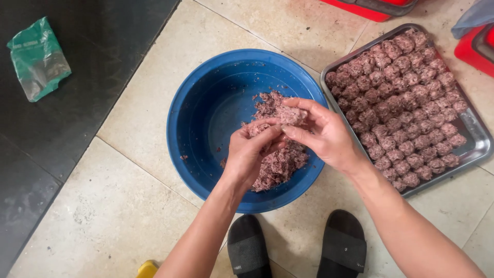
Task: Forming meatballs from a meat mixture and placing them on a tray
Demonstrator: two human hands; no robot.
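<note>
A blue plastic basin [200, 108] sits on the tiled floor and holds a heap of pinkish minced meat [280, 164]. Both of my hands hover over the basin. My right hand [321, 134] cups a small lump of meat [289, 115] in its fingers. My left hand [252, 152] pinches at that same lump from the left, fingertips touching it. To the right lies a metal tray [473, 135] packed with several rows of meat balls [401, 98].
My feet in black slippers [296, 247] stand below the basin. A crumpled green plastic bag [37, 57] lies on the dark floor at far left. Red containers [476, 49] sit at the top right. A small yellow object [147, 269] shows at the bottom edge.
</note>
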